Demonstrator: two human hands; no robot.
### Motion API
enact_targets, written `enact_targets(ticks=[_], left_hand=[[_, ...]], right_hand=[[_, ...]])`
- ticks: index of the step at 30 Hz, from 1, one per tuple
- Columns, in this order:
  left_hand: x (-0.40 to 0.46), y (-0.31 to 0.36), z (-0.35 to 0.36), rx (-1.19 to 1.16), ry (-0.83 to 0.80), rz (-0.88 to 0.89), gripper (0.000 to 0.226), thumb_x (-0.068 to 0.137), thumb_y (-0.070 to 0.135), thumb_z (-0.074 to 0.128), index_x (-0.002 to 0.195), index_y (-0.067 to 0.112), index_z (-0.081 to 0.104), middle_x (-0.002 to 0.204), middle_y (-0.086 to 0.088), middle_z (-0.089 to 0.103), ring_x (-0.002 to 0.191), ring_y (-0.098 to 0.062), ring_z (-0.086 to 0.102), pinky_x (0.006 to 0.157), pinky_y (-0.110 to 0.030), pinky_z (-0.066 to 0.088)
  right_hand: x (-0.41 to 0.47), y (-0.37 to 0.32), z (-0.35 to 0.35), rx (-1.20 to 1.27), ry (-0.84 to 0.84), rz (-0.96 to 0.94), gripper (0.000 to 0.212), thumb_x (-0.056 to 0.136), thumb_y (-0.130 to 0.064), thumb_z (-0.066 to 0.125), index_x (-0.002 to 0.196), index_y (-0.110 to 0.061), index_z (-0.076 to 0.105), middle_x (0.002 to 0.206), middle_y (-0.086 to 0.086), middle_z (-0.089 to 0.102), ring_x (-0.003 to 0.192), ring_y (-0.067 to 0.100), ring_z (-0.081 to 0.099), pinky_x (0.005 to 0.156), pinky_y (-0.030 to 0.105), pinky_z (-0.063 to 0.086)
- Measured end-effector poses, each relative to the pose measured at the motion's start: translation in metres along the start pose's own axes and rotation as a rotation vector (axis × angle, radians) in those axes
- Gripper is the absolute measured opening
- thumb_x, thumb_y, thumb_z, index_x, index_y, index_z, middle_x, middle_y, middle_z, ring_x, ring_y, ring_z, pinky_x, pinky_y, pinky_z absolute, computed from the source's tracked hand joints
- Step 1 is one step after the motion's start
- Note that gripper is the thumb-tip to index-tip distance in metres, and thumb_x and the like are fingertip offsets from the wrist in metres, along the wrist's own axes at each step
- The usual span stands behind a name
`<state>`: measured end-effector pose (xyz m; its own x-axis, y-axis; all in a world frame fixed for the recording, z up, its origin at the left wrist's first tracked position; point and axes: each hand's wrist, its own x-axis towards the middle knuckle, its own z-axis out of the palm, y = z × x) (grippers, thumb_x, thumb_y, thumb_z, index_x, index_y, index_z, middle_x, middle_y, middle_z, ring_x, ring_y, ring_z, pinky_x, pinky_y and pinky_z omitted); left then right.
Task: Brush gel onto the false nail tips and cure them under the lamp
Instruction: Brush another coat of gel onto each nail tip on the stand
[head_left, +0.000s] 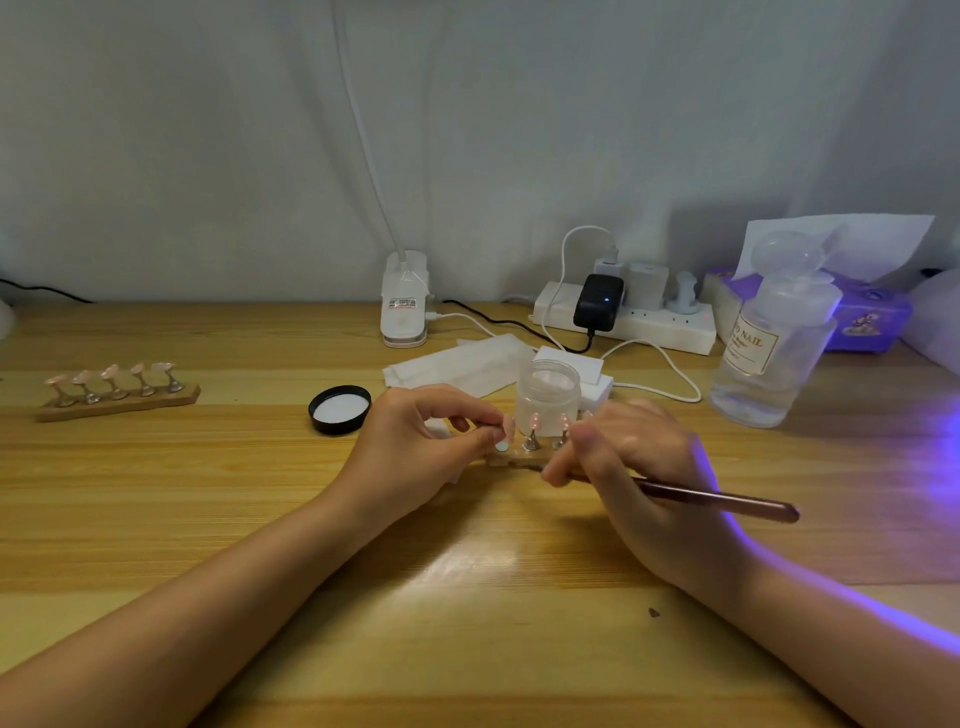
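While the left hand pinches one nail tip between thumb and forefinger at the left end of the near stand, the right hand holds the brush in a pen grip, fingers curled round the shaft and the handle trailing off to the right. The bristle end is hidden behind the right fingers, so I cannot tell whether it touches a tip. Two more tips stand on their metal pegs between the hands, close enough that both hands can work without reaching. The pinch probably serves to lift that tip off its peg, or to steady it for the brush; which of the two is not clear.

The gel jar sits open just behind the stand, its black lid laid upside down to the left, which keeps the gel a short dip away. A second stand with five tips waits well apart at the far left, likely a batch set aside. Violet light spills in from the right edge across the table and the right forearm, so the curing lamp seems to be on, just out of view on that side. A clear bottle, power strip and wipes lie behind.
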<state>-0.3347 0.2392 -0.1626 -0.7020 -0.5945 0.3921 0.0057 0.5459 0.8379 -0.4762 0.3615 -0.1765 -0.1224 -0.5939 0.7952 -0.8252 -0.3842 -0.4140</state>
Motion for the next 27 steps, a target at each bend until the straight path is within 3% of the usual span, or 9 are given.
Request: enact_targets(ticks=[3, 7, 9, 12, 16, 18, 20, 23, 27], left_hand=[[-0.0001, 0.0006, 0.0, 0.005, 0.004, -0.012, 0.014, 0.074, 0.011, 0.073, 0.078, 0.024, 0.072, 0.072, -0.001, 0.066, 0.065, -0.021, 0.058, 0.054, -0.01, 0.046], [-0.0004, 0.0007, 0.0003, -0.009, 0.007, -0.039, 0.013, 0.073, 0.012, 0.073, 0.078, 0.023, 0.072, 0.071, -0.001, 0.066, 0.062, -0.021, 0.059, 0.051, -0.015, 0.048], [-0.0001, 0.0001, 0.0009, -0.013, 0.016, -0.053, 0.011, 0.073, 0.013, 0.074, 0.079, 0.022, 0.073, 0.074, -0.005, 0.068, 0.066, -0.026, 0.06, 0.053, -0.022, 0.049], [-0.0002, 0.0017, 0.001, -0.004, 0.017, -0.054, 0.007, 0.074, 0.016, 0.073, 0.079, 0.021, 0.073, 0.074, -0.005, 0.07, 0.07, -0.021, 0.062, 0.055, -0.019, 0.049], [-0.0012, 0.0034, 0.0004, -0.022, 0.013, -0.066, 0.007, 0.074, 0.017, 0.073, 0.077, 0.023, 0.073, 0.074, -0.006, 0.069, 0.068, -0.027, 0.061, 0.053, -0.015, 0.047], [-0.001, 0.004, 0.0008, -0.029, 0.021, -0.068, 0.007, 0.073, 0.017, 0.073, 0.076, 0.023, 0.072, 0.074, -0.007, 0.068, 0.067, -0.03, 0.059, 0.052, -0.015, 0.046], [-0.0004, 0.004, 0.001, -0.028, 0.023, -0.067, 0.006, 0.073, 0.016, 0.073, 0.077, 0.021, 0.073, 0.074, -0.007, 0.068, 0.066, -0.031, 0.058, 0.052, -0.014, 0.045], [0.0004, 0.0041, 0.0009, -0.025, 0.007, -0.069, 0.005, 0.074, 0.016, 0.072, 0.079, 0.018, 0.073, 0.074, -0.008, 0.068, 0.066, -0.031, 0.059, 0.053, -0.016, 0.045], [0.0007, 0.0029, 0.0008, -0.006, 0.018, -0.071, 0.01, 0.074, 0.011, 0.072, 0.078, 0.021, 0.072, 0.075, -0.008, 0.068, 0.065, -0.021, 0.059, 0.055, -0.013, 0.045]], right_hand=[[-0.0011, 0.0008, -0.0008, 0.02, 0.022, 0.016, 0.056, 0.097, -0.043, 0.031, 0.069, -0.014, 0.069, 0.068, -0.013, 0.063, 0.07, -0.002, 0.056, 0.068, 0.039, 0.044], [0.003, -0.0008, 0.0002, -0.028, -0.003, 0.044, 0.051, 0.095, -0.043, 0.033, 0.08, -0.013, 0.071, 0.073, -0.005, 0.066, 0.072, 0.015, 0.062, 0.067, 0.044, 0.047], [0.0011, -0.0007, 0.0, -0.015, -0.021, 0.023, 0.05, 0.095, -0.043, 0.033, 0.075, -0.015, 0.07, 0.07, -0.009, 0.065, 0.072, 0.004, 0.061, 0.072, 0.039, 0.045], [-0.0022, -0.0005, -0.0016, 0.098, -0.022, 0.058, 0.058, 0.096, -0.047, 0.028, 0.067, -0.017, 0.067, 0.054, -0.006, 0.057, 0.06, -0.005, 0.054, 0.072, 0.026, 0.04], [-0.0019, -0.0029, -0.0035, 0.202, 0.061, 0.149, 0.042, 0.095, -0.05, 0.03, 0.083, -0.025, 0.061, 0.049, -0.001, 0.048, 0.05, -0.002, 0.048, 0.058, 0.01, 0.037], [0.0001, -0.0042, -0.004, 0.196, 0.055, 0.232, 0.02, 0.09, -0.045, 0.042, 0.091, -0.032, 0.057, 0.062, -0.006, 0.06, 0.061, 0.001, 0.058, 0.06, 0.012, 0.044], [0.002, -0.0056, -0.0033, 0.135, 0.01, 0.234, 0.014, 0.085, -0.038, 0.049, 0.093, -0.029, 0.057, 0.072, -0.01, 0.065, 0.071, 0.007, 0.062, 0.065, 0.02, 0.049], [0.0031, -0.0061, -0.0023, 0.019, -0.058, 0.121, 0.017, 0.084, -0.029, 0.056, 0.082, -0.015, 0.065, 0.071, -0.007, 0.062, 0.067, 0.01, 0.058, 0.061, 0.028, 0.047], [0.0015, -0.0052, -0.0032, -0.007, -0.089, 0.094, 0.028, 0.088, -0.033, 0.047, 0.073, -0.018, 0.065, 0.069, -0.007, 0.062, 0.068, 0.007, 0.056, 0.066, 0.026, 0.043]])
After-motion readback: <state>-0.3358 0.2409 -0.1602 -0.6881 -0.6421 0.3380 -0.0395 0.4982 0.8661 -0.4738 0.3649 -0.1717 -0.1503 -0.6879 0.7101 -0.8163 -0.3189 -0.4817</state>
